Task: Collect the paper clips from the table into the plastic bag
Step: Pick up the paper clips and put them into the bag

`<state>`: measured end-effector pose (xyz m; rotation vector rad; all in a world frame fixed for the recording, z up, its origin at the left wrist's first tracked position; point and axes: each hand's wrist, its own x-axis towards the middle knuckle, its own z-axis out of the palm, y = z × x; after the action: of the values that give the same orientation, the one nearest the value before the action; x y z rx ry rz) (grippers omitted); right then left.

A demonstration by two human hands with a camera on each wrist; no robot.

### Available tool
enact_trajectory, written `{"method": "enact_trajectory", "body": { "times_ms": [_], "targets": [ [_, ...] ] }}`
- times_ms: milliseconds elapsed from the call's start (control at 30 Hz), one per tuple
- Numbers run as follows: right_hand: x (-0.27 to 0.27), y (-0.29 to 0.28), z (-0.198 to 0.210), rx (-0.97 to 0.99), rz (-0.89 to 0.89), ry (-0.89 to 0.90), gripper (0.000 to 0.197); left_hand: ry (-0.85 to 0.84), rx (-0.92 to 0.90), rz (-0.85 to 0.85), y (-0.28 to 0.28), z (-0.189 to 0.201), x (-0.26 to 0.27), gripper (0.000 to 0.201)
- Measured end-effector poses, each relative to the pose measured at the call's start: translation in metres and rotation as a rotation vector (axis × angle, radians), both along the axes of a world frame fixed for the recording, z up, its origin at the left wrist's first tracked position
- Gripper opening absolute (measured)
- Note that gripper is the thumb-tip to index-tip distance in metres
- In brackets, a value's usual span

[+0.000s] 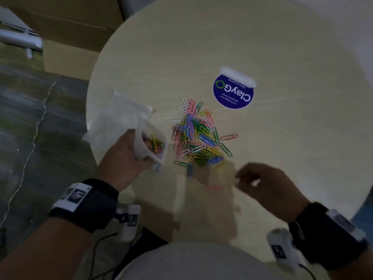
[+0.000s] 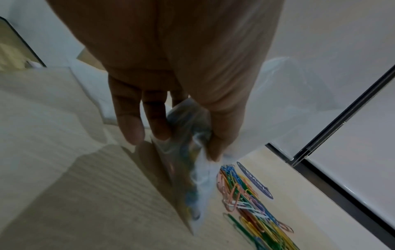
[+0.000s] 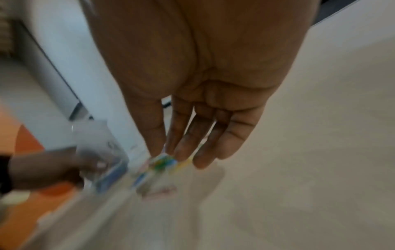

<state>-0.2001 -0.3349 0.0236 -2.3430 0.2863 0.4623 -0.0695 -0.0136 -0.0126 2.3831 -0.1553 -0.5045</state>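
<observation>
A: Start at the hands. What is the left hand doing?

B: It grips the bag by its lower part, fingers curled round the plastic, at the table's left edge. A small bunch of clips already shows through the plastic near the palm.

A: And the right hand?

B: It is blurred in the head view, low over the near side of the table. In the right wrist view the fingers reach down nearly straight, with coloured streaks at their tips. Whether they pinch any clips I cannot tell.

A: Where are the rest?

B: The clips lie in one loose heap mid-table, just right of the bag, with a few strays round it: a red one to the right, white ones at the far side. Beyond the heap lies a round blue sticker. Brown boxes stand on the floor past the left edge.

A: So how should this step go?

B: My judgement is that most of the job remains. The bag's mouth needs to be wide and turned toward the heap, close beside it, so that each trip is short. Better to gather a modest pinch than to rake; the clips snag on one another and a big clump may catch on the rim and spill. Leave the strays for last.
</observation>
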Motion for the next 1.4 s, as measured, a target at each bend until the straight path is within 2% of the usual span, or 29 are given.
{"method": "enact_trajectory", "body": {
  "times_ms": [67, 133, 267, 333, 500, 633, 667, 733, 767, 800, 867, 967, 1033, 1133, 1200, 1300, 1400],
  "targets": [
    [-0.036, -0.004, -0.014, -0.052, 0.139, 0.18, 0.009, 0.012, -0.006, 0.016, 0.008, -0.001, -0.004, 0.064],
    [-0.056, 0.005, -0.023, -0.107, 0.236, 0.257, 0.01, 0.037, -0.041, 0.037, 0.013, 0.002, -0.008, 0.066],
    [-0.034, 0.033, -0.036, -0.172, 0.366, 0.136, 0.023, 0.05, -0.064, 0.058, 0.01, 0.006, -0.013, 0.065],
    [-0.007, 0.048, -0.042, -0.173, 0.388, 0.069, 0.021, 0.061, -0.067, 0.075, 0.006, 0.008, -0.015, 0.065],
    [0.058, 0.053, -0.041, -0.19, 0.313, -0.066, 0.03, 0.058, -0.007, 0.024, -0.003, 0.009, -0.014, 0.058],
    [0.096, 0.035, -0.035, -0.241, 0.051, -0.207, 0.016, 0.054, 0.018, 0.002, -0.009, 0.014, -0.01, 0.056],
    [0.104, 0.033, -0.035, -0.241, 0.005, -0.206, 0.026, 0.056, 0.014, -0.006, -0.01, 0.015, -0.01, 0.056],
    [0.119, 0.035, -0.035, -0.3, 0.021, -0.092, 0.072, 0.07, -0.007, -0.012, -0.011, 0.017, -0.01, 0.055],
    [0.123, 0.038, -0.036, -0.346, 0.06, -0.043, 0.088, 0.081, -0.021, -0.01, -0.011, 0.018, -0.01, 0.056],
    [0.124, 0.043, -0.039, -0.391, 0.11, -0.022, 0.094, 0.091, -0.029, -0.008, -0.01, 0.018, -0.01, 0.056],
    [0.121, 0.05, -0.045, -0.459, 0.183, -0.046, 0.08, 0.096, -0.032, -0.012, -0.009, 0.018, -0.01, 0.058],
    [0.111, 0.047, -0.049, -0.415, 0.16, -0.142, 0.047, 0.095, -0.052, -0.008, -0.008, 0.016, -0.01, 0.059],
    [0.102, 0.041, -0.051, -0.402, 0.17, -0.147, 0.039, 0.093, -0.04, -0.007, -0.008, 0.015, -0.01, 0.059],
    [0.097, 0.034, -0.05, -0.404, 0.154, -0.183, 0.042, 0.084, -0.029, -0.004, -0.007, 0.013, -0.01, 0.059],
    [0.1, 0.034, -0.046, -0.369, 0.096, -0.21, 0.054, 0.079, -0.029, -0.009, -0.006, 0.013, -0.01, 0.057],
    [0.108, 0.041, -0.041, -0.398, 0.135, -0.088, 0.07, 0.082, -0.025, -0.018, -0.007, 0.014, -0.01, 0.055],
    [0.11, 0.048, -0.043, -0.442, 0.188, -0.052, 0.048, 0.093, -0.042, -0.027, -0.008, 0.015, -0.009, 0.056]
  ]
}}
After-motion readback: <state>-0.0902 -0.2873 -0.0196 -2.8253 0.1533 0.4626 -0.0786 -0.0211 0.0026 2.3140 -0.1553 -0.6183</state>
